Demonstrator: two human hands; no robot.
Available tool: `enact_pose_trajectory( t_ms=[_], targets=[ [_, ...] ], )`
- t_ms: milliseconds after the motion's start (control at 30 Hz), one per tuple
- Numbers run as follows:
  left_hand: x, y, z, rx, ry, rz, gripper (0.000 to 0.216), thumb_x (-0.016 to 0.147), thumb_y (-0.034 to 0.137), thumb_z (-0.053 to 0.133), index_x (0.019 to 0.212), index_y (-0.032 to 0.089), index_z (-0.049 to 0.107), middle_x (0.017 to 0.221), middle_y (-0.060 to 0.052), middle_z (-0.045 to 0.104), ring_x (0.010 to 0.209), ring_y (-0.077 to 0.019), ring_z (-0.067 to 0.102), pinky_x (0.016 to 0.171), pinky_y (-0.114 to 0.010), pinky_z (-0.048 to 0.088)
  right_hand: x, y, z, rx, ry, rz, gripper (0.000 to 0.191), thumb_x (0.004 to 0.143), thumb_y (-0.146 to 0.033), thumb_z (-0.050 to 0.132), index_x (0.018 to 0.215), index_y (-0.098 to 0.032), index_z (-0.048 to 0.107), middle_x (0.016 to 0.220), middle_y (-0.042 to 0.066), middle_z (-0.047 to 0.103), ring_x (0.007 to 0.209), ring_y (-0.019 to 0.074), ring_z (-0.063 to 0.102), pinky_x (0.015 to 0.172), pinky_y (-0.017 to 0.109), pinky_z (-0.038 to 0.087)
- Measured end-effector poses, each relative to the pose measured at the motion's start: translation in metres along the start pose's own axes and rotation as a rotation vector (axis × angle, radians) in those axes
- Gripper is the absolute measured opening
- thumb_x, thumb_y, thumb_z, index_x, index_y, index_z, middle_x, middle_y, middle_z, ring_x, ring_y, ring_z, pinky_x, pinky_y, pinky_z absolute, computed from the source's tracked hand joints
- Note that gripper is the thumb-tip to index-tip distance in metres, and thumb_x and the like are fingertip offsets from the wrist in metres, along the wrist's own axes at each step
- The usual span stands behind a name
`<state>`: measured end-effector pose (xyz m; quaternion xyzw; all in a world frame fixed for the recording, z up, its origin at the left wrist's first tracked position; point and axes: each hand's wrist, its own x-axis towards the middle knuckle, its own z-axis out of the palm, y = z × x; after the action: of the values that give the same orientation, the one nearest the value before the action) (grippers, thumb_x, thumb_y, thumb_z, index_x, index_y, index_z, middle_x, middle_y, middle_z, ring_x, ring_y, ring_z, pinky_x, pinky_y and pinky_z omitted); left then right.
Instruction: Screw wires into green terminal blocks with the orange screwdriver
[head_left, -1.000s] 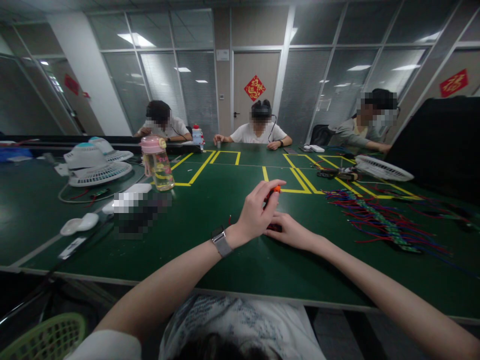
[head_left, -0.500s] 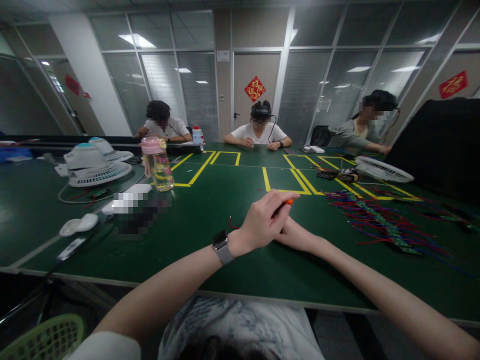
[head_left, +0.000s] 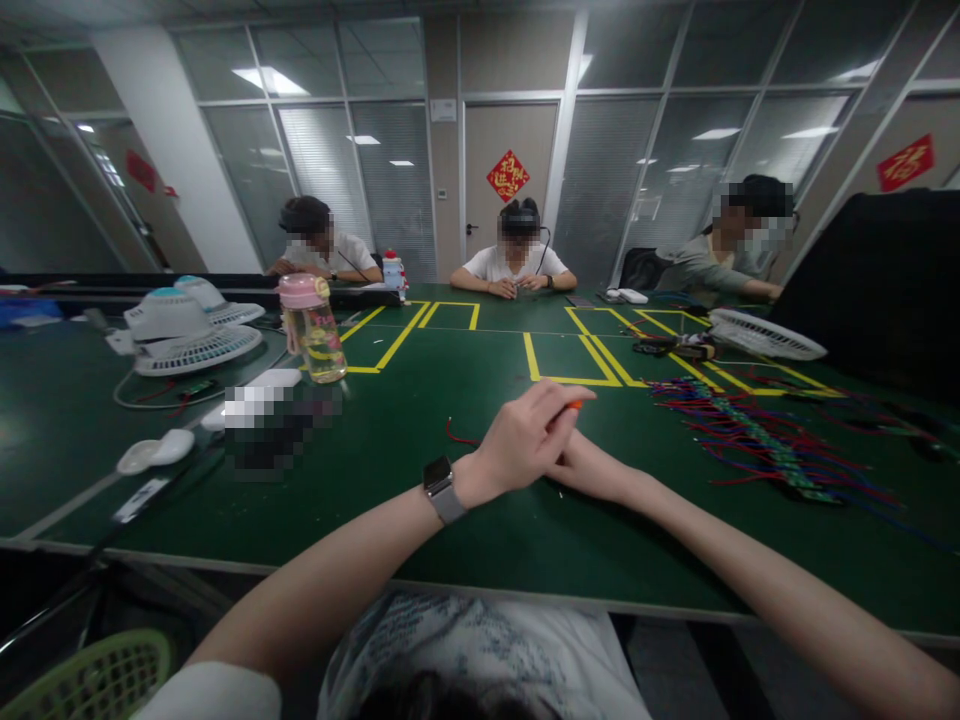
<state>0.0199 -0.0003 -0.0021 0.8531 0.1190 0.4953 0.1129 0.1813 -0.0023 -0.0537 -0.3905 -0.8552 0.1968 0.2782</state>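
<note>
Through the head camera I look down on two bare hands meeting over the green table, near the middle of its front part. My left hand, with a wristwatch on its wrist, is bent over in a narrow grip, the fingers curled around an orange-tipped tool; only the bright end shows between thumb and forefinger, and the rest is hidden in the hand. My right hand sits low and just under it, its fingers covered by the left, so I cannot tell how tightly they close or what they hold. A red wire sticks out on the left side, curving up at its free end, while its other end disappears behind the left hand. Well apart on my right I see a row of circuit boards with red and blue leads spread to both sides, and beyond it a white fan grille. Yellow tape marks out shapes just past the hands. Over on my left stand a pink-lidded bottle and white fan heads. Three people sit along the far side, the middle one with both hands close together.
</note>
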Motion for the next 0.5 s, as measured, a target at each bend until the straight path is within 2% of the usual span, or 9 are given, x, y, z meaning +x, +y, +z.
enact_pose_trajectory(
  t_ms=[100, 200, 300, 500],
  targets=[
    [0.006, -0.016, -0.010, -0.062, 0.172, -0.164, 0.024, 0.098, 0.023, 0.041, 0.115, 0.017, 0.058, 0.097, -0.006, 0.063, 0.076, -0.0122, 0.063, 0.071, -0.026, 0.054, 0.001, -0.007, -0.005, -0.078, -0.068, 0.029, 0.022, 0.090, -0.024, 0.058, 0.106, -0.017, 0.071, 0.076, 0.004, 0.068, 0.065, 0.0173, 0.060, 0.067, 0.030, 0.049],
    [0.007, -0.029, -0.016, -0.120, 0.268, -0.262, 0.024, 0.099, 0.026, 0.041, 0.116, 0.018, 0.056, 0.097, -0.006, 0.063, 0.071, -0.0103, 0.063, 0.063, -0.022, 0.053, 0.001, -0.010, -0.008, -0.109, -0.078, 0.033, 0.025, 0.091, -0.027, 0.057, 0.110, -0.018, 0.071, 0.076, 0.003, 0.067, 0.064, 0.0159, 0.059, 0.064, 0.027, 0.047],
    [0.007, -0.034, -0.019, -0.090, 0.263, -0.255, 0.024, 0.098, 0.026, 0.042, 0.116, 0.018, 0.056, 0.097, -0.006, 0.063, 0.073, -0.0106, 0.063, 0.065, -0.022, 0.053, 0.001, -0.011, -0.008, -0.125, -0.075, 0.024, 0.026, 0.092, -0.029, 0.056, 0.110, -0.019, 0.071, 0.078, 0.004, 0.066, 0.065, 0.0158, 0.058, 0.062, 0.026, 0.046],
    [0.009, -0.026, -0.021, 0.004, 0.190, -0.166, 0.022, 0.096, 0.022, 0.046, 0.113, 0.017, 0.058, 0.097, -0.007, 0.065, 0.073, -0.0119, 0.063, 0.066, -0.024, 0.053, 0.001, -0.011, -0.007, -0.148, -0.073, 0.019, 0.025, 0.093, -0.029, 0.056, 0.110, -0.020, 0.071, 0.079, 0.003, 0.064, 0.067, 0.0158, 0.057, 0.065, 0.027, 0.046]
  ],
)
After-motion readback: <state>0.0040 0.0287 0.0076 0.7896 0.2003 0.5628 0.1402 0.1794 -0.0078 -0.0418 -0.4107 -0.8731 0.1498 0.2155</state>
